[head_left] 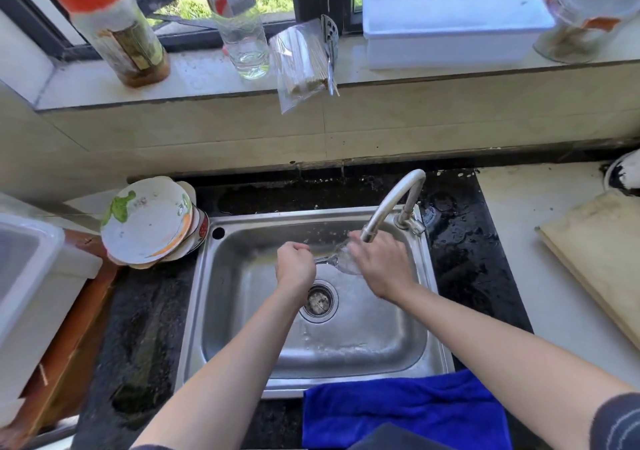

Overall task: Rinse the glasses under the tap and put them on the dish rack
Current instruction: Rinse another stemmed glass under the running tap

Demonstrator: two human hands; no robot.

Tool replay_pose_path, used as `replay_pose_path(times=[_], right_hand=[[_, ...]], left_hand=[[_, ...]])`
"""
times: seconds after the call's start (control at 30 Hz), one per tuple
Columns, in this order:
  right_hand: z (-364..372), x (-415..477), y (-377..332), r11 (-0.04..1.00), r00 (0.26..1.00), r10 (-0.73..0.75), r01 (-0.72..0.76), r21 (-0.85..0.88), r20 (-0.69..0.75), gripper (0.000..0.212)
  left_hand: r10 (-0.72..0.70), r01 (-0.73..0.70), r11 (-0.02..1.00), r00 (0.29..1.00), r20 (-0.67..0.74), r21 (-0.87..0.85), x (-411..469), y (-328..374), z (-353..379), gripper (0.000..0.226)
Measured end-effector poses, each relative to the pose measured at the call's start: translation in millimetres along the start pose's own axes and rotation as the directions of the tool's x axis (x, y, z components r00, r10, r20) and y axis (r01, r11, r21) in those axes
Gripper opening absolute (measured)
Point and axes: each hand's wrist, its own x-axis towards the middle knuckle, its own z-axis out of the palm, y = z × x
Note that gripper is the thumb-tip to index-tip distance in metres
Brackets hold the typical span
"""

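A stack of plates [147, 221] stands on the table left of the sink [197, 311]. Over the sink the left hand [296, 266] grips the stem of a clear glass [341, 261], which lies sideways under the tap [384, 207]. The right hand [379, 266] holds its bowl.

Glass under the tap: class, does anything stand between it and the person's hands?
Nothing visible does. The left hand grips the glass by its narrow end and the right hand holds its bowl, below the tap spout, over the sink.
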Motion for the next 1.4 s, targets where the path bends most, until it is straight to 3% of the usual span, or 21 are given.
replay_pose_path(times=[0.07, 0.17, 0.27, 0.3, 0.4, 0.47, 0.53, 0.6, 0.67, 0.7, 0.77, 0.83, 0.87, 0.93, 1.0, 1.03, 1.13, 1.17, 1.27, 1.33, 1.4], right_hand=[[-2, 5, -2, 0.997, 0.998, 0.025, -0.029, -0.074, -0.051, 0.052], [7, -2, -6, 0.956, 0.976, -0.216, 0.22, -0.194, 0.039, 0.048], [-5, 6, -4, 0.997, 0.999, 0.0, 0.002, -0.077, 0.036, 0.055], [-5, 9, -6, 0.993, 0.999, 0.033, -0.028, -0.115, 0.04, 0.055], [5, 0, -16, 0.881, 0.948, -0.307, 0.316, -0.351, 0.083, 0.051], [1, 0, -10, 0.9, 0.925, -0.354, 0.378, -0.22, 0.139, 0.051], [-12, 8, -7, 0.996, 0.988, -0.033, 0.02, 0.091, 0.149, 0.048], [-21, 15, -4, 0.838, 0.911, 0.257, -0.376, 0.395, 0.322, 0.039], [-20, 14, -5, 0.622, 0.849, 0.283, -0.517, 0.588, 0.446, 0.026], [-17, 16, -3, 0.588, 0.865, 0.284, -0.498, 0.637, 0.414, 0.019], [-17, 21, -1, 0.637, 0.915, 0.296, -0.404, 0.656, 0.275, 0.019], [-23, 26, -3, 0.797, 0.965, 0.242, -0.259, 0.545, 0.104, 0.022], [-24, 23, -3, 0.888, 0.985, 0.172, -0.163, 0.43, 0.02, 0.025], [-22, 7, -11, 0.995, 0.995, -0.071, 0.076, 0.068, -0.073, 0.03], [-14, -9, -15, 0.927, 0.946, -0.324, 0.315, -0.203, -0.009, 0.041], [-11, -10, -10, 0.921, 0.944, -0.327, 0.331, -0.205, 0.053, 0.045], [-18, 7, 7, 1.0, 0.987, -0.004, 0.005, -0.007, 0.164, 0.049], [-20, 9, 6, 1.0, 0.984, 0.02, -0.02, -0.004, 0.177, 0.05], [-24, 2, -6, 0.994, 0.975, -0.106, 0.098, 0.05, 0.197, 0.044], [-29, 2, -7, 0.938, 0.978, -0.036, -0.038, 0.345, 0.205, 0.022], [-29, 11, -4, 0.785, 0.972, 0.098, -0.207, 0.584, 0.212, 0.007]], left_hand=[[0.041, -0.041, 0.999, 0.999, -0.003, 0.035, -4, 1, 1, 0.026], [0.066, -0.066, 0.997, 0.998, -0.007, 0.047, -6, 0, -2, 0.026], [0.142, -0.141, 0.983, 0.99, -0.002, 0.12, -13, 2, -1, 0.026], [0.179, -0.176, 0.973, 0.984, -0.008, 0.146, -14, 4, 0, 0.027], [0.291, -0.286, 0.941, 0.957, -0.005, 0.183, -13, 4, -3, 0.026], [0.355, -0.349, 0.916, 0.935, 0.008, 0.198, -15, 3, -6, 0.025], [0.406, -0.401, 0.899, 0.914, 0.004, 0.174, -20, 3, -9, 0.023], [0.431, -0.425, 0.895, 0.902, -0.017, 0.136, -23, 3, -12, 0.022], [0.402, -0.4, 0.914, 0.915, -0.021, 0.062, -20, 3, -13, 0.018], [0.343, -0.342, 0.94, 0.939, 0.007, -0.003, -16, 2, -14, 0.016], [0.125, -0.101, 0.982, 0.98, 0.155, -0.159, -12, 3, -13, 0.011], [-0.011, 0.058, 0.982, 0.967, 0.256, -0.179, -11, 2, -10, 0.011], [0.0, 0.039, 0.988, 0.968, 0.249, -0.149, -13, 2, -9, 0.013], [0.152, -0.149, 0.988, 0.975, 0.163, -0.032, -19, 1, -8, 0.016], [0.33, -0.34, 0.936, 0.938, 0.109, 0.09, -24, 0, -11, 0.018], [0.402, -0.414, 0.903, 0.909, 0.11, 0.117, -26, -2, -12, 0.018], [0.523, -0.535, 0.832, 0.845, 0.111, 0.145, -28, -5, -12, 0.017], [0.536, -0.545, 0.826, 0.839, 0.097, 0.144, -28, -5, -13, 0.017], [0.418, -0.421, 0.904, 0.906, 0.061, 0.067, -19, -7, -13, 0.016], [0.191, -0.188, 0.981, 0.981, 0.044, -0.055, -11, -12, -10, 0.018], [-0.05, 0.073, 0.976, 0.992, 0.115, -0.206, -9, -15, -8, 0.019]])
